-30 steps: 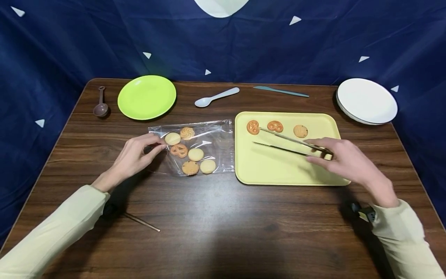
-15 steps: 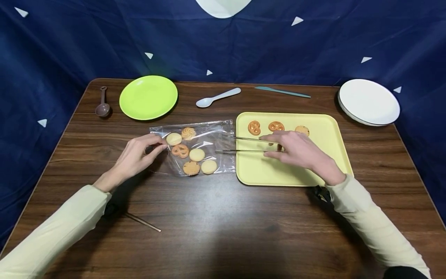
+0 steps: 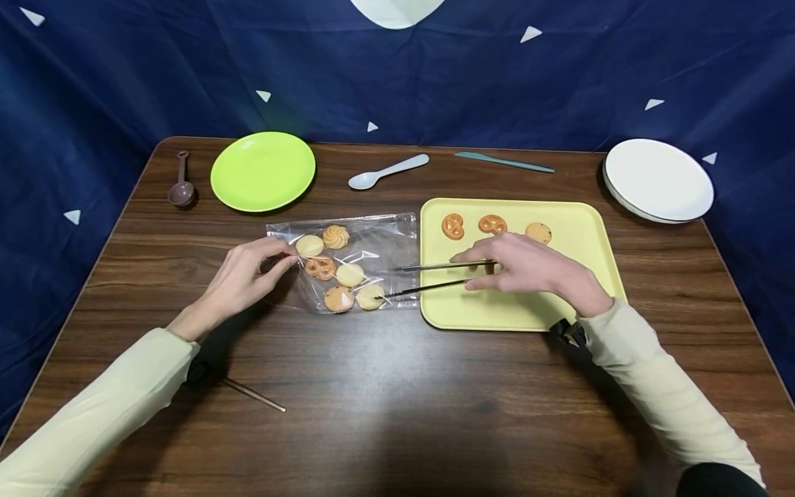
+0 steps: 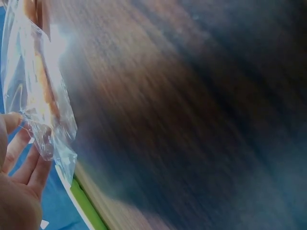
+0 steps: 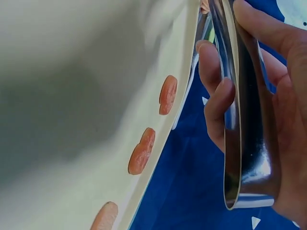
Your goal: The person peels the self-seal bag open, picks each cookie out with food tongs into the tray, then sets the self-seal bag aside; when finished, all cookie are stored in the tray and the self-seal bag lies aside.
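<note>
My left hand (image 3: pixel 245 276) pinches the near-left edge of a clear plastic bag (image 3: pixel 397 238), which lies flat with several cookies inside. Among these are a swirl cookie (image 3: pixel 336 237), a pretzel-shaped cookie (image 3: pixel 320 268) and pale round ones. In the left wrist view the film bunches between thumb and fingers. My right hand (image 3: pixel 522 266) grips metal tongs (image 5: pixel 254 143), arms spread apart, with nothing between them. Their tips reach through the bag's right side, the lower one right at a pale round cookie (image 3: pixel 370 297). Two pretzel-shaped cookies (image 3: pixel 453 226) and a speckled cookie (image 3: pixel 538 233) lie on the yellow tray (image 3: pixel 459 317).
Along the back stand a brown measuring spoon (image 3: pixel 181 193), a green plate (image 3: pixel 263 172), a pale blue spoon (image 3: pixel 388 172), a teal knife (image 3: pixel 506 162) and white dishes (image 3: pixel 658 181). A thin rod (image 3: pixel 253 394) shows beside the left wrist. A blue curtain hangs behind the table.
My right hand has moved left, bringing the tongs from the pretzel-shaped cookie on the tray into the bag, then nearer to me toward the pale cookie. The left hand stays put.
</note>
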`<control>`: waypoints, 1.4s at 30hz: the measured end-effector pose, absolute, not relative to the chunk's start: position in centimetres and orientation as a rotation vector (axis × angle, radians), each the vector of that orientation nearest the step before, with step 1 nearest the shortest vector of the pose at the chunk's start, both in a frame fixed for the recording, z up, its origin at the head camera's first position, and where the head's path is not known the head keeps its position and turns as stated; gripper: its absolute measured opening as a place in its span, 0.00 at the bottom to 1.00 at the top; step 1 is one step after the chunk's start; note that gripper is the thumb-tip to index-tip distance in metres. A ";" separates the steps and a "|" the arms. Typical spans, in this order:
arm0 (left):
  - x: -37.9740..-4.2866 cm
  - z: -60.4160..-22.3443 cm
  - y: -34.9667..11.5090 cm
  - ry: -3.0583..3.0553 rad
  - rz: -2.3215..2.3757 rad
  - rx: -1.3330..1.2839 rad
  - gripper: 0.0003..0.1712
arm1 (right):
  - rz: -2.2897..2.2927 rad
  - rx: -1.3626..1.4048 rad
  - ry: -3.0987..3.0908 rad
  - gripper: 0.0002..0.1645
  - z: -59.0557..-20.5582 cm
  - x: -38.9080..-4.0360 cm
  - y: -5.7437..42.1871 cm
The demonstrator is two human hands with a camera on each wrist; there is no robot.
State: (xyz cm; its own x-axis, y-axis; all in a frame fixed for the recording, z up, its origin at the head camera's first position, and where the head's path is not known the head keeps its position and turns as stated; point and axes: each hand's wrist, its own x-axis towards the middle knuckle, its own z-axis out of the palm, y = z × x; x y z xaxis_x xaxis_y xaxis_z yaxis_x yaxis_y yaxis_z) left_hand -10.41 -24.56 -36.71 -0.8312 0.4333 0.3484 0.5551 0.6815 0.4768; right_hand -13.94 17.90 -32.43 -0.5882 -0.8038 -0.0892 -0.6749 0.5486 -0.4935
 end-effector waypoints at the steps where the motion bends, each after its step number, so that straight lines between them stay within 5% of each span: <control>1: -10.4 -36.7 -24.6 -2.685 -0.863 -0.803 0.03 | -0.595 -1.231 2.470 0.26 -32.4 -14.0 17.8; 42: -10.2 -36.8 -24.5 -2.678 -0.861 -0.743 0.03 | -0.441 -1.362 2.577 0.24 -32.7 -13.9 16.5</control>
State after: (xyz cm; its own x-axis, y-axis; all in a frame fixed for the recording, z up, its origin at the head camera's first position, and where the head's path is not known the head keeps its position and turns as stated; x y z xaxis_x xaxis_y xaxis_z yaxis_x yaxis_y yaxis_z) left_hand -10.18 -24.46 -36.80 -0.8445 0.3954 0.3613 0.5318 0.6984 0.4789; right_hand -13.94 16.46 -32.74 -0.5582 -0.8291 -0.0313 -0.7715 0.5326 -0.3479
